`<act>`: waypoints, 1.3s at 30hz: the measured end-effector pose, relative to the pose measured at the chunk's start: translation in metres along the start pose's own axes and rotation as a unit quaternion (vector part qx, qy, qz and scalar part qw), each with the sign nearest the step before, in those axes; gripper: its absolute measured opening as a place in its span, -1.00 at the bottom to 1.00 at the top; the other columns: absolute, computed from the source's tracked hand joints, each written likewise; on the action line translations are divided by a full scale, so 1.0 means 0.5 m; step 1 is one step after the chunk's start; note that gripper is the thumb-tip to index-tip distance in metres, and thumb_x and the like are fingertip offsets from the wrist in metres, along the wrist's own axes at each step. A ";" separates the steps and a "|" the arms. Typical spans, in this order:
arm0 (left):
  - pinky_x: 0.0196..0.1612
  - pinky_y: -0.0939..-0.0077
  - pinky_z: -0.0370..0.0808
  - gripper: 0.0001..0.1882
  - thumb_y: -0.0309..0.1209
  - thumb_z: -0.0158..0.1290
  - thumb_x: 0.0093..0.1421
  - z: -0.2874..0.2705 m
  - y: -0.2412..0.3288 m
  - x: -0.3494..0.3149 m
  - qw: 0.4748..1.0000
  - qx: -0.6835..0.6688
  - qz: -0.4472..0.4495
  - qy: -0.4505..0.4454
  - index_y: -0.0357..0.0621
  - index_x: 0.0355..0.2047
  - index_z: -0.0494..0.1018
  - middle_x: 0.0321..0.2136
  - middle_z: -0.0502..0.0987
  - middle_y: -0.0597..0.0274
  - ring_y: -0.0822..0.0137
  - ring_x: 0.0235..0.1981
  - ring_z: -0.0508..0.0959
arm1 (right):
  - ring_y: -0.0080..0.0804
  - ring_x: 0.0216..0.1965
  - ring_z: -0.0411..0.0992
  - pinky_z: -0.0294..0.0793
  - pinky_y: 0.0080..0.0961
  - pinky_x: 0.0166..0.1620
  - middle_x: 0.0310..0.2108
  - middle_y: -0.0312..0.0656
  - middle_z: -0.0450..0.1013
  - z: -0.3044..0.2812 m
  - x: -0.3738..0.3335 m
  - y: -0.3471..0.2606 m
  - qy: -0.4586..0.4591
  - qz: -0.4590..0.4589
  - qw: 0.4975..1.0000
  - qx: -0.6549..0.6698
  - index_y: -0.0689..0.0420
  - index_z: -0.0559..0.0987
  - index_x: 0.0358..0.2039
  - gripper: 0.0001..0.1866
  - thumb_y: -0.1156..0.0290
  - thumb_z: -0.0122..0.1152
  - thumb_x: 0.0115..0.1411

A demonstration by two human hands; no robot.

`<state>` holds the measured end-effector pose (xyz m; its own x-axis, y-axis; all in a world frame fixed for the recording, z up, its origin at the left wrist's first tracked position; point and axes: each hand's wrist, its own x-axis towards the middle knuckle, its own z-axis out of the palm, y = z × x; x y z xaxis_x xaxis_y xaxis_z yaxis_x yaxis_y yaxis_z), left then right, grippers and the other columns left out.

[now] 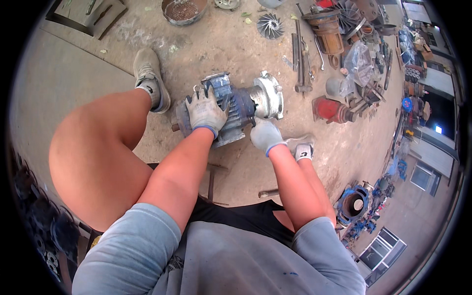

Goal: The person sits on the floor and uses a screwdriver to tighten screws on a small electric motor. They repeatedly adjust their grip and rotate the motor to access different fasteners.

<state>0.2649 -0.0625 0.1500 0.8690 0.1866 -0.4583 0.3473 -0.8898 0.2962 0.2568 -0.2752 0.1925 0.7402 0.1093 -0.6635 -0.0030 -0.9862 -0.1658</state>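
A blue finned electric motor (239, 105) lies on its side on the concrete floor between my feet, its shaft end pointing left. At its right end sits a silver-grey metal casting (268, 97) with lugs round its rim. My left hand (205, 110), in a pale work glove with dark fingertips, rests on top of the motor with fingers spread. Close to the joint of motor and casting, on the near side, is my right hand (266, 136), gloved too. Its fingers are curled in, and what they grip is hidden.
A hammer (302, 69) and wrenches lie at the far right of the motor. Beyond are a bladed fan wheel (270, 26) and a round pan (184, 11). To the right stand a red housing (333, 109) and piled machine parts. Another tool handle (268, 193) lies near my right leg.
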 end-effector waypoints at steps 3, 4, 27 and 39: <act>0.58 -0.14 0.00 -0.03 0.27 0.01 0.36 0.001 0.004 0.000 1.000 0.002 -0.001 0.005 -0.19 0.53 0.21 0.55 0.18 -0.13 -0.02 0.56 0.18 | 0.22 -0.08 0.65 0.61 0.09 0.03 -0.07 0.24 0.65 0.074 -0.026 0.012 0.066 0.035 0.997 -0.008 0.25 0.50 0.31 -0.46 0.38 0.08 0.32; 0.59 -0.12 0.00 -0.04 0.26 0.01 0.37 0.005 0.005 -0.001 1.000 0.004 0.003 0.010 -0.19 0.54 0.21 0.55 0.17 -0.13 -0.01 0.56 0.19 | 0.21 -0.09 0.65 0.61 0.10 0.01 -0.08 0.24 0.65 0.119 -0.031 0.017 0.122 0.027 0.992 0.031 0.24 0.47 0.33 -0.44 0.41 0.09 0.32; 0.58 -0.10 0.02 -0.04 0.29 0.00 0.38 -0.010 0.010 -0.005 1.000 0.013 -0.006 -0.006 -0.14 0.54 0.21 0.55 0.17 -0.16 -0.01 0.55 0.20 | 0.12 0.09 0.62 0.57 -0.09 0.17 -0.02 0.27 0.65 -0.037 0.025 0.027 -0.105 -0.035 0.993 0.031 0.30 0.66 0.04 -0.58 0.41 0.01 0.28; 0.58 -0.14 0.01 -0.04 0.28 0.00 0.38 0.006 0.002 -0.001 1.000 0.002 0.002 0.001 -0.17 0.54 0.21 0.54 0.18 -0.17 -0.02 0.55 0.19 | 0.24 0.05 0.62 0.60 0.05 0.10 -0.02 0.25 0.64 0.138 -0.005 0.015 0.061 0.083 0.994 0.029 0.31 0.50 0.15 -0.59 0.38 0.05 0.38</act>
<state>0.2636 -0.0648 0.1482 0.8705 0.1842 -0.4565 0.3431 -0.8920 0.2943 0.2083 -0.2742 0.1426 0.8023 -0.0731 -0.5924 -0.1679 -0.9800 -0.1065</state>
